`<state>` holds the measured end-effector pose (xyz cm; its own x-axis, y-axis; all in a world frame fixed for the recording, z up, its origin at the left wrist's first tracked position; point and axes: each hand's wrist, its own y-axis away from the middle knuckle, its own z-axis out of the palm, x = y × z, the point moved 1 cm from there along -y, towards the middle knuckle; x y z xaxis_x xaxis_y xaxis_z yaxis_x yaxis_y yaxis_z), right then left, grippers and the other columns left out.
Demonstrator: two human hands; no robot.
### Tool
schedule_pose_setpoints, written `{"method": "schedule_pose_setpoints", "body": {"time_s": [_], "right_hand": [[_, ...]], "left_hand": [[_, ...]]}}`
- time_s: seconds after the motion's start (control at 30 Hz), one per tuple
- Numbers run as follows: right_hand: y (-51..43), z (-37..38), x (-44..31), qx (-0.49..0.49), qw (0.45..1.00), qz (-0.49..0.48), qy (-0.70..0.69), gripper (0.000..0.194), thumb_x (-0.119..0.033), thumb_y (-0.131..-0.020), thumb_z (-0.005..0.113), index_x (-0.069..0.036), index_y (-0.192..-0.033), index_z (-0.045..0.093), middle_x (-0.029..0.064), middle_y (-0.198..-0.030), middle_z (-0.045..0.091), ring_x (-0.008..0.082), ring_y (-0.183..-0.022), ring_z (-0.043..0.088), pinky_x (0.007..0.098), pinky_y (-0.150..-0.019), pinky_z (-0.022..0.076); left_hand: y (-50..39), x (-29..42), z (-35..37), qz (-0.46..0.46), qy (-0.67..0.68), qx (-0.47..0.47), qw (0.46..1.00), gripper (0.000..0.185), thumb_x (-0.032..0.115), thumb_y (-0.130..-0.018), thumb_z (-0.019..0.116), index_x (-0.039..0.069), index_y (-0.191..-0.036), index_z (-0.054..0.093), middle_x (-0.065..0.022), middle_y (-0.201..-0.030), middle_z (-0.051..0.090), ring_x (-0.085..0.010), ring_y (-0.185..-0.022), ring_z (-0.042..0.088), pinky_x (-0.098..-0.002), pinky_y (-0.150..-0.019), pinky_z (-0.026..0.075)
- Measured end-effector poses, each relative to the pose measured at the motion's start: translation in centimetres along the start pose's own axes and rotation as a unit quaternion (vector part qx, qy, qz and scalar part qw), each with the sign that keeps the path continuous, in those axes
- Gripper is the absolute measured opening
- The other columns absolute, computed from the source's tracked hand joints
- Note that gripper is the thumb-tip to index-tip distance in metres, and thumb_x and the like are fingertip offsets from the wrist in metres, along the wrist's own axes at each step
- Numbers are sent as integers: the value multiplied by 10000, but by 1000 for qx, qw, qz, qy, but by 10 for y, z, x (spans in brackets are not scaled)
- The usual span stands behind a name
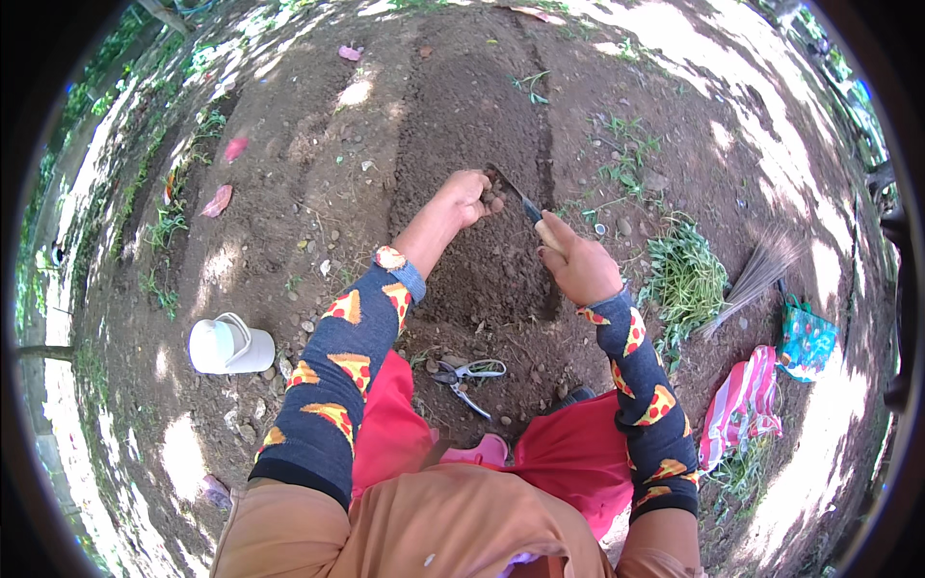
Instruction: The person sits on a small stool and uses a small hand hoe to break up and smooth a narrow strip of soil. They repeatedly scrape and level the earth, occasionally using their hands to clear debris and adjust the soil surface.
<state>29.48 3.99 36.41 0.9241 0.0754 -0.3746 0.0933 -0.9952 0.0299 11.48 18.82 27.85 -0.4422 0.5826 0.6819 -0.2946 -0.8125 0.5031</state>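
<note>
My right hand (584, 264) grips the pale wooden handle of a narrow-bladed hand tool (512, 182), perhaps a trowel seen edge-on. Its dark metal blade slants up and left towards my left hand (465, 196). The fingers of that hand are curled around brown lumps (494, 195), either soil clods or small stones. Both hands are over a strip of loose, dark soil (470, 130) with straight sides. On the ground between my legs lie pruning shears (470, 374) with pale handles, their handles spread apart.
A white lidded jug (231, 345) lies at left. Pulled green weeds (685, 271) are heaped at right beside a bundle of thin sticks (757, 278). Further right are a striped pink-and-white bag (741, 404) and a teal patterned bag (807, 339). Pink leaves (217, 201) and stones dot the ground.
</note>
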Motion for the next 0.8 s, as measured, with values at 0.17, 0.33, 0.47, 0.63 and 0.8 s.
{"method": "schedule_pose_setpoints", "body": {"time_s": [0.17, 0.33, 0.47, 0.63, 0.8], "right_hand": [[2, -1, -1, 15, 1000, -13, 6, 533, -302, -874, 578, -217, -1382, 439, 207, -861, 680, 410, -829, 654, 512, -745, 510], [8, -3, 1, 41, 999, -21, 11, 536, -281, -860, 596, -216, -1372, 450, 198, -825, 674, 403, -800, 653, 511, -724, 507], [13, -4, 4, 58, 998, -35, 5, 536, -265, -853, 606, -213, -1365, 456, 204, -808, 668, 396, -778, 654, 510, -703, 508], [14, -5, 7, 66, 997, -48, 6, 516, -268, -848, 611, -208, -1343, 477, 201, -778, 666, 393, -755, 657, 505, -681, 513], [15, -6, 8, 71, 996, -51, 24, 496, -273, -842, 615, -211, -1320, 496, 186, -761, 670, 387, -750, 661, 495, -680, 520]], "left_hand": [[1, -2, 6, 19, 7, 3, 1000, 115, -69, -895, 460, 2, -957, 525, -138, -967, 540, -266, -811, 585, -378, -666, 552], [4, -2, 13, 48, -43, -12, 998, 160, 9, -932, 532, 44, -1088, 530, -117, -963, 613, -226, -836, 643, -303, -634, 557], [12, 0, 16, 62, -96, 34, 993, 106, 133, -972, 539, 49, -1037, 534, -104, -894, 629, -175, -667, 624, -264, -506, 493], [27, 11, 17, 45, -182, 42, 981, 324, 396, -982, 530, 78, -921, 551, -85, -824, 633, -109, -562, 566, -213, -394, 338], [27, 12, 17, 9, -225, 59, 972, 450, 501, -994, 431, 78, -947, 576, -46, -738, 578, -88, -500, 512, -225, -375, 311]]}}
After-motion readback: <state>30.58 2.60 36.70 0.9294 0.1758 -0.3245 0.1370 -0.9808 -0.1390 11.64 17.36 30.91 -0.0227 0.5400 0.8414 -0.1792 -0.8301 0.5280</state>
